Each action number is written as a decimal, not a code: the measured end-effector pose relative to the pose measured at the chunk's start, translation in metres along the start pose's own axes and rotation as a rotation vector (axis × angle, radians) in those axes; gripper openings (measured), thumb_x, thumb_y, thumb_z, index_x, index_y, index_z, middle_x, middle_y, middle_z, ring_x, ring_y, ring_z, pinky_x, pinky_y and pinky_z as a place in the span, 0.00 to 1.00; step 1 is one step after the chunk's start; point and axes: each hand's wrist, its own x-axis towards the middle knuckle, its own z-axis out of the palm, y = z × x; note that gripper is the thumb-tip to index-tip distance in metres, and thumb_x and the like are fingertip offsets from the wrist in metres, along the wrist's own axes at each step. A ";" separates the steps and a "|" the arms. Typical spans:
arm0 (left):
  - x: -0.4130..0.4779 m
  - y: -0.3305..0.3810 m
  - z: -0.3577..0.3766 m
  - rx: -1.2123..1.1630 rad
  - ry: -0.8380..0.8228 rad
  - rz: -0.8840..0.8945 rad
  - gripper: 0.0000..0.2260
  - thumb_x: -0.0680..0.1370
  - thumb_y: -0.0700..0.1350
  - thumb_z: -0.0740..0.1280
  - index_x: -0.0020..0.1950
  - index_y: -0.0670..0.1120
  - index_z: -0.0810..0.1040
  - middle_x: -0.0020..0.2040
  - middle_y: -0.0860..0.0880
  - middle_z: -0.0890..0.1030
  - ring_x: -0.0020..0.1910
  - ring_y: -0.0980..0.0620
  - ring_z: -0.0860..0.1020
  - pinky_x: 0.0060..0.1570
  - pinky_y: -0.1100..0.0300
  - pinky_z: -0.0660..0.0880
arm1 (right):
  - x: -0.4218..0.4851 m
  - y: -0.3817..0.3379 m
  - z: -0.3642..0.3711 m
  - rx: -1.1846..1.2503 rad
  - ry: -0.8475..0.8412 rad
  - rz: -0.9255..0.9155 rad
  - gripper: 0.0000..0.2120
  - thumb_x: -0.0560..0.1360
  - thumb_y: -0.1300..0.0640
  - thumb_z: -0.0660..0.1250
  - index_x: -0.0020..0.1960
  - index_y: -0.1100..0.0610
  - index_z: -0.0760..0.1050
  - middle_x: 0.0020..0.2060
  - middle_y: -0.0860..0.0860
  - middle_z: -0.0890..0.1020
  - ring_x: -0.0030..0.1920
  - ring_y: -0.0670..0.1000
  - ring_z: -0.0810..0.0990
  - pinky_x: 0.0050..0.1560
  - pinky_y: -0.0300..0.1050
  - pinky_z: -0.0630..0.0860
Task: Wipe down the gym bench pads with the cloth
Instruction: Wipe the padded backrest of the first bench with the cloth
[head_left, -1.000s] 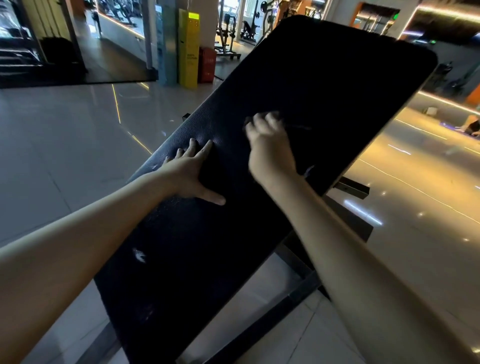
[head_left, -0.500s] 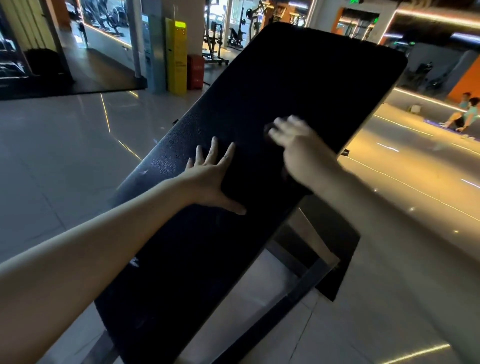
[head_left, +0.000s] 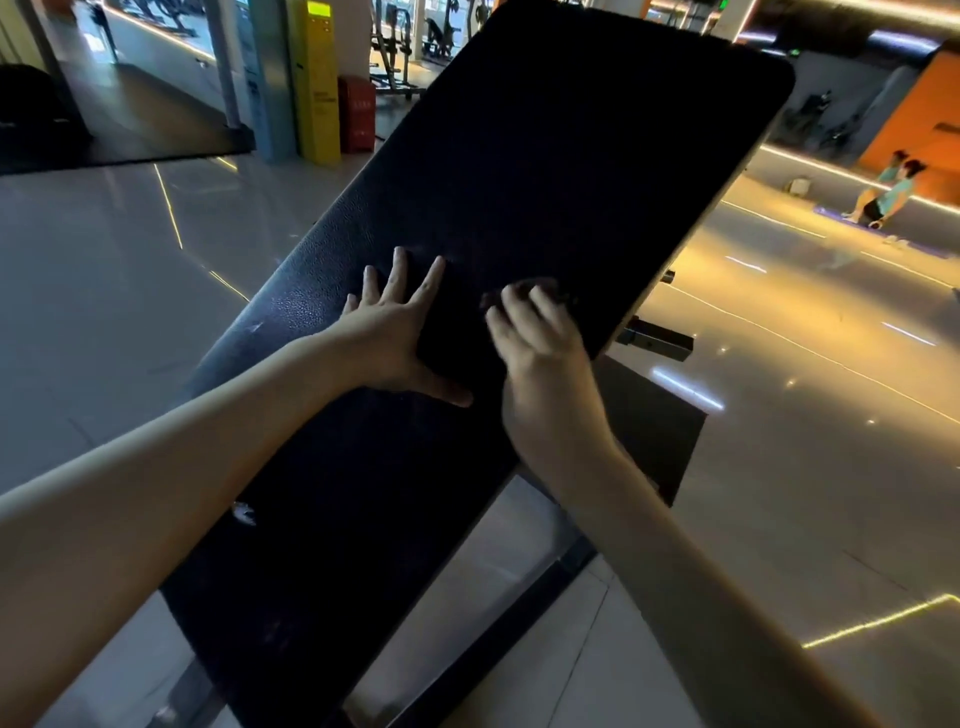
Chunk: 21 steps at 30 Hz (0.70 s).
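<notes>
Right hand (head_left: 540, 343), fingers curled round the dark cloth (head_left: 560, 294), has swept back beside the flat, spread left hand (head_left: 397, 332) (bracing the pad (head_left: 571, 135)), mid-wipe

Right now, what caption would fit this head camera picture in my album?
Left hand rests flat on the black textured gym bench pad; right hand grips a dark crumpled cloth against it.

The cloth (head_left: 555, 292) is almost wholly hidden under the blurred right hand's (head_left: 540, 348) curled fingers; only a dark scrap shows, hard to tell from the pad (head_left: 545, 156). The pad's lower end is cut off at the bottom edge, and it hides most of the frame (head_left: 519, 618).
</notes>
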 end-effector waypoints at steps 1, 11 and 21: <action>0.000 0.002 -0.001 0.003 -0.005 0.000 0.66 0.56 0.66 0.76 0.78 0.53 0.34 0.77 0.40 0.32 0.75 0.32 0.37 0.73 0.38 0.44 | -0.013 -0.008 0.004 -0.018 -0.042 -0.035 0.24 0.72 0.65 0.52 0.66 0.63 0.73 0.67 0.58 0.73 0.70 0.61 0.67 0.71 0.54 0.61; 0.002 0.013 0.006 0.068 -0.050 0.060 0.73 0.51 0.69 0.77 0.76 0.50 0.28 0.74 0.40 0.26 0.73 0.37 0.28 0.73 0.38 0.37 | 0.027 0.059 -0.032 -0.108 -0.156 -0.136 0.26 0.73 0.74 0.55 0.70 0.62 0.67 0.72 0.58 0.66 0.74 0.61 0.60 0.74 0.59 0.56; 0.004 0.008 0.009 0.061 -0.057 0.069 0.74 0.42 0.76 0.66 0.75 0.52 0.27 0.74 0.41 0.25 0.73 0.38 0.28 0.73 0.38 0.37 | 0.032 0.064 -0.034 -0.017 0.156 0.189 0.21 0.77 0.69 0.56 0.70 0.63 0.67 0.71 0.57 0.67 0.74 0.57 0.59 0.75 0.52 0.57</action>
